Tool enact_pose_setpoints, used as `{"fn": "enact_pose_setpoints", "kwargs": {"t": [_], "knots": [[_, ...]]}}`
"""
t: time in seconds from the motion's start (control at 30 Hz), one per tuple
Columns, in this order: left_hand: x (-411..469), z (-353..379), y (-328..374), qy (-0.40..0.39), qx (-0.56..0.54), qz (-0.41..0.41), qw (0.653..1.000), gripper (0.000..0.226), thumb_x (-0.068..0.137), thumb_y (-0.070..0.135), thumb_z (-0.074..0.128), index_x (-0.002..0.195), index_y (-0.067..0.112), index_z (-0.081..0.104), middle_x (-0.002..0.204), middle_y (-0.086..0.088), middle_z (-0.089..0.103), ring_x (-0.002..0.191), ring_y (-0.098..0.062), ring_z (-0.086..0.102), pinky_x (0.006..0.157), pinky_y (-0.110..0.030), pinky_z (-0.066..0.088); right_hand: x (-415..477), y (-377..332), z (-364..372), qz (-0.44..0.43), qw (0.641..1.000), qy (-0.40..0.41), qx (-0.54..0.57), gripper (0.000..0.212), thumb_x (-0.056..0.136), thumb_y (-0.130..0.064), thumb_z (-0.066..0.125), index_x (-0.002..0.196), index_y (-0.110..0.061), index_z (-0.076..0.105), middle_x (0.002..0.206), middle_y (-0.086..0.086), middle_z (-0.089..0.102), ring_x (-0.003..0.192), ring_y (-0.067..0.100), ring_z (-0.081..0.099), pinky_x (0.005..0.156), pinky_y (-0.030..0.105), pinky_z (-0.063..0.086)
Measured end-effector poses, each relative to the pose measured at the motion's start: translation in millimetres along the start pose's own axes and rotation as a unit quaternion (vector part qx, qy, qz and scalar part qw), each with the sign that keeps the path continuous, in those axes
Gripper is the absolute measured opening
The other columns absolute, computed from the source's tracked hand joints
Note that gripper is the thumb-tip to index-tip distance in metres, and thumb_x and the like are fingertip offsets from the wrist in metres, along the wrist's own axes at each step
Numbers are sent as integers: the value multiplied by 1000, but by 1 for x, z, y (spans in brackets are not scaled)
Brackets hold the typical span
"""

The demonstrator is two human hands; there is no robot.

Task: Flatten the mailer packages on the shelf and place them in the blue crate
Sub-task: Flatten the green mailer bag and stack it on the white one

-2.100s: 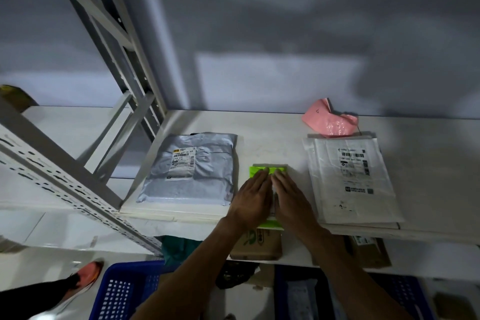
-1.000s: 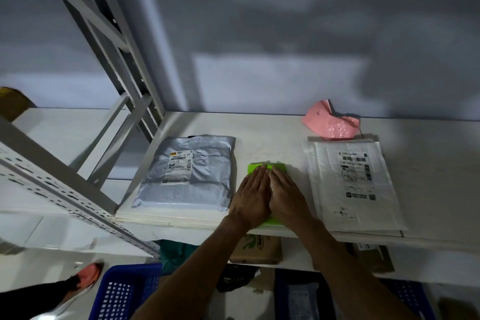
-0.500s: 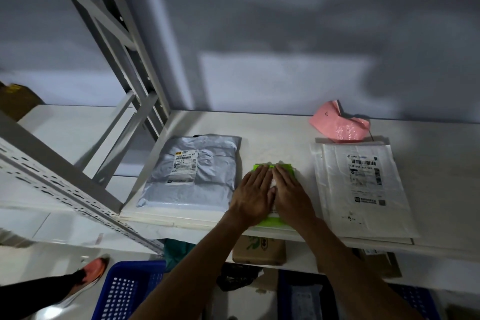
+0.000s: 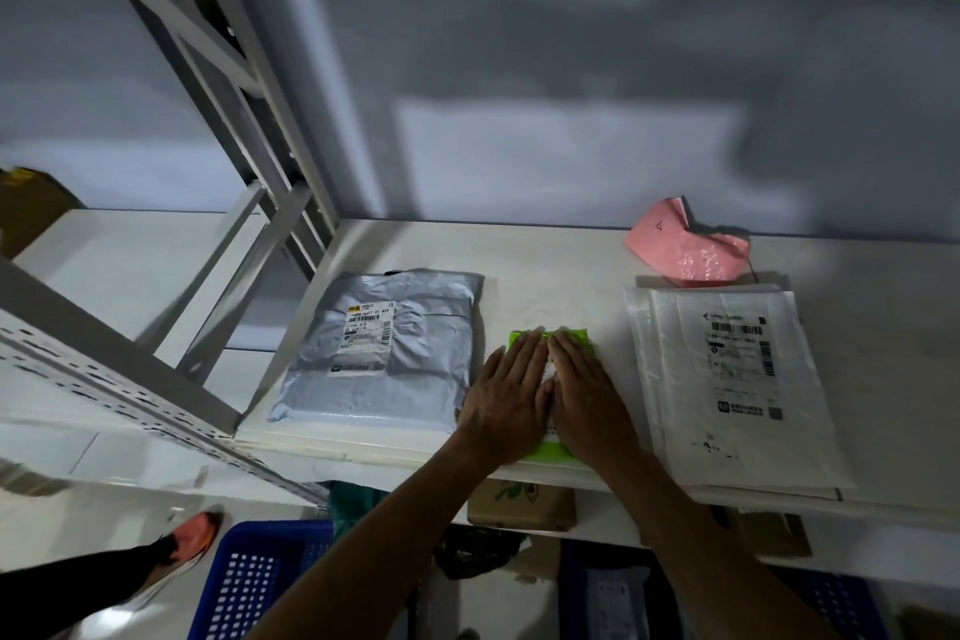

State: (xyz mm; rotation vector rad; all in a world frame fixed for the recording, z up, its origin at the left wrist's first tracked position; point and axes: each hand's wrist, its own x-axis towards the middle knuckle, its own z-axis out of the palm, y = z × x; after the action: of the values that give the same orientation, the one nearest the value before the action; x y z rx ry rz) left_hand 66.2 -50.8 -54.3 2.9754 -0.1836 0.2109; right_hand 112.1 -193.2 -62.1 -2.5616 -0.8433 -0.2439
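A small bright green mailer (image 4: 575,337) lies near the front edge of the white shelf (image 4: 550,270). My left hand (image 4: 506,398) and my right hand (image 4: 584,398) press flat on it side by side, fingers straight, covering most of it. A grey mailer (image 4: 384,353) with a label lies to the left. A white mailer (image 4: 727,385) with a barcode lies to the right. A crumpled pink mailer (image 4: 685,250) sits at the back right. Below the shelf, a blue crate (image 4: 249,582) stands at the lower left, and another blue crate (image 4: 831,603) at the lower right.
Grey metal shelf uprights and braces (image 4: 223,83) rise at the left. A brown carton (image 4: 519,504) and other parcels sit on the lower shelf under my arms. A person's leg with an orange shoe (image 4: 192,535) stands by the left crate.
My hands have stayed pressed on the green mailer, sliding slightly over it. The view has shifted a little; the packages have not moved.
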Motion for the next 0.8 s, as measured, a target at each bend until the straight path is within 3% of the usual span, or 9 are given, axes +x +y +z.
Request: {"fn": "enact_pose_setpoints", "kwargs": {"t": [0.27,0.63,0.7,0.8], "knots": [[1,1,-1,-13,4,-2,1000,60,108,40,12,160,11,16,168,-7,10,156,-21,5,126,-43,14,-6,1,0,11,1000,-3,-5,55,102,-29,31,150,-2,40,160,16,35,150,26,30,120,44,31],[0,3,3,-27,27,-7,999,60,108,39,12,159,7,17,167,-11,10,156,-24,2,125,-48,15,-10,-5,-7,46,999,-11,-23,59,107,-31,11,150,1,37,158,20,36,148,30,34,115,48,38],[0,0,4,-32,21,-8,999,61,108,39,11,159,7,19,167,-11,12,156,-25,7,125,-48,17,-9,-4,-10,40,998,-27,-41,64,107,-34,7,146,4,41,155,23,40,146,34,37,114,49,40],[0,-5,4,-33,6,-22,999,58,107,38,20,153,7,37,161,-12,33,150,-27,30,118,-48,33,-4,-1,-13,19,994,-69,-79,60,106,-32,17,141,7,47,152,25,42,145,37,38,112,52,41]]}}
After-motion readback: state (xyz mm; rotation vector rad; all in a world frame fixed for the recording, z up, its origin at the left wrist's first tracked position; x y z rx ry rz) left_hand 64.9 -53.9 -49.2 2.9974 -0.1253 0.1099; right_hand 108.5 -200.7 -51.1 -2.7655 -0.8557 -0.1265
